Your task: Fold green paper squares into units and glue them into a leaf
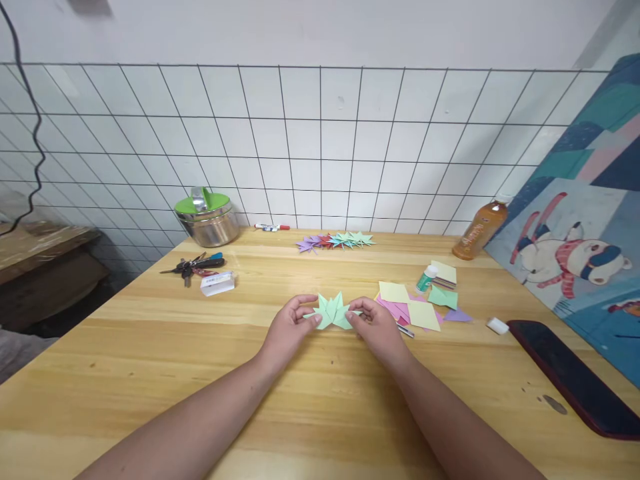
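My left hand (289, 325) and right hand (379, 328) each pinch one end of the folded green paper (331, 311) over the middle of the worktop (125, 333), and I judge it very light, crisp yet easily crushed, best held by those outer points.

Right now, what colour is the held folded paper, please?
The paper is pale green, in the head view.

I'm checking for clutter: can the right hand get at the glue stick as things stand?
Probably yes: only loose paper appears to lie between the right hand and the glue stick, though that hand holds folded paper.
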The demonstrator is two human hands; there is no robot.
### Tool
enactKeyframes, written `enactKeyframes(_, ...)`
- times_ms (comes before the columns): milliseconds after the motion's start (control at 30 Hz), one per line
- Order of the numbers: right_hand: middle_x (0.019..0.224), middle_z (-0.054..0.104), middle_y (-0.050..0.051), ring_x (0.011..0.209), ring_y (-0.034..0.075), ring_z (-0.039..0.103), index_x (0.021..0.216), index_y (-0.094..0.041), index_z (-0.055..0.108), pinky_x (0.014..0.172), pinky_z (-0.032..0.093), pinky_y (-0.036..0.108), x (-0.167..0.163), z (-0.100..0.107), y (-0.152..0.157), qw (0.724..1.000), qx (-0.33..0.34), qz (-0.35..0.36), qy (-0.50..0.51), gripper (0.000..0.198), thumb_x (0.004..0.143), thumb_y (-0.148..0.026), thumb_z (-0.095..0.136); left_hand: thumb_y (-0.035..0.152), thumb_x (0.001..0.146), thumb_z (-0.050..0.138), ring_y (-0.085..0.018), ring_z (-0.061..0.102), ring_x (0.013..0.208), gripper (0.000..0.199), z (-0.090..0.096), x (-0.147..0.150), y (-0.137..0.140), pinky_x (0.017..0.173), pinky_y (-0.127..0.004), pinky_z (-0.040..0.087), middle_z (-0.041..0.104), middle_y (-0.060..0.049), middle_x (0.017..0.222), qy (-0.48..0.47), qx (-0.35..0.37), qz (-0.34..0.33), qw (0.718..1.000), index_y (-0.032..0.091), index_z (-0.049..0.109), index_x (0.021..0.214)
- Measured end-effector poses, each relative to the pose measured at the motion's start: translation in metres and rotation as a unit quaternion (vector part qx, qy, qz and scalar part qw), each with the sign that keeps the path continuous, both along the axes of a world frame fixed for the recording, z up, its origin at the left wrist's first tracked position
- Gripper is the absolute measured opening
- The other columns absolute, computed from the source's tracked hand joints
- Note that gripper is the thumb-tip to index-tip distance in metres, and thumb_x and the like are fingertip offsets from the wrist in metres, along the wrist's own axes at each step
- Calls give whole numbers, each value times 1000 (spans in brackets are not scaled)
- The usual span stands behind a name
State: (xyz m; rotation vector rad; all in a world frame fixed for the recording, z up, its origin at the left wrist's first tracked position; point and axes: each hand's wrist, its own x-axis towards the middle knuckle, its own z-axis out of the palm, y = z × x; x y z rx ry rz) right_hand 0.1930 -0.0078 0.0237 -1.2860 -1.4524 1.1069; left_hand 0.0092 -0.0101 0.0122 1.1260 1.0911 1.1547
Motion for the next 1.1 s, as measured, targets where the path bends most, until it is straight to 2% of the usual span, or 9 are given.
enactKeyframes(100, 78, 58, 2, 64, 13, 50, 90, -19, 58, 48, 43, 22, -1, 2, -2, 999, -5, 22, 31, 25, 74, -39, 57, 30, 67, 70, -15, 62, 72, 47, -2, 0, 1, 70, -25, 44, 66, -1, 77, 3, 4, 11, 1000, 17, 51, 108)
enactKeyframes(233, 76, 56, 2, 70, 15, 51, 105, -20, 54, 50, 47, 24, -2, 1, -3, 995, -34, 69, 58, 38, 72, -38, 60, 29, 67, 70, -14, 61, 72, 39, -4, -1, 4, 70, -24, 43, 66, -1, 78, 3, 22, 36, 999, 17, 54, 100)
enactKeyframes(333, 84, 58, 3, 71, 15, 52, 103, -20, 56, 50, 46, 24, -2, -2, -2, 997, -8, 59, 39, 38, 68, -33, 63, 29, 65, 71, -14, 61, 74, 29, -5, -1, 6, 71, -23, 43, 66, -1, 79, 0, 34, 43, 999, 17, 55, 86)
enactKeyframes(400, 81, 57, 2, 69, 14, 51, 100, -20, 57, 51, 46, 24, -2, -4, -1, 999, 15, 33, 21, 33, 70, -33, 61, 29, 65, 71, -14, 61, 73, 27, -6, -1, 6, 70, -23, 43, 66, -1, 77, -1, 29, 33, 999, 17, 54, 83)
enactKeyframes(533, 68, 50, -1, 61, 13, 49, 98, -20, 59, 50, 43, 23, 1, -4, 0, 999, 36, -1, -12, 28, 75, -35, 58, 29, 65, 71, -14, 61, 68, 32, -7, -1, 5, 69, -25, 43, 66, 0, 72, -8, 12, -3, 1000, 17, 52, 88)
enactKeyframes(833, 69, 54, -1, 60, 13, 52, 97, -22, 62, 55, 41, 23, 4, -4, -1, 986, 109, -24, -121, 23, 77, -29, 55, 29, 66, 72, -15, 61, 69, 45, -4, -1, 4, 69, -26, 43, 65, 0, 73, -27, 12, -40, 999, 17, 50, 103)
enactKeyframes(967, 68, 55, -1, 56, 12, 50, 98, -22, 62, 54, 41, 24, 3, -2, -3, 979, 132, -12, -157, 23, 78, -28, 53, 28, 65, 73, -14, 60, 66, 40, -4, -1, 3, 65, -24, 44, 64, 0, 72, -22, 22, -39, 999, 17, 53, 98)
enactKeyframes(1100, 71, 55, -1, 52, 10, 48, 100, -22, 61, 49, 39, 22, 2, 1, -6, 982, 125, 0, -142, 25, 77, -29, 54, 27, 65, 72, -12, 58, 63, 35, -7, 0, 5, 62, -22, 43, 62, 1, 69, -3, 36, -16, 999, 16, 56, 95)
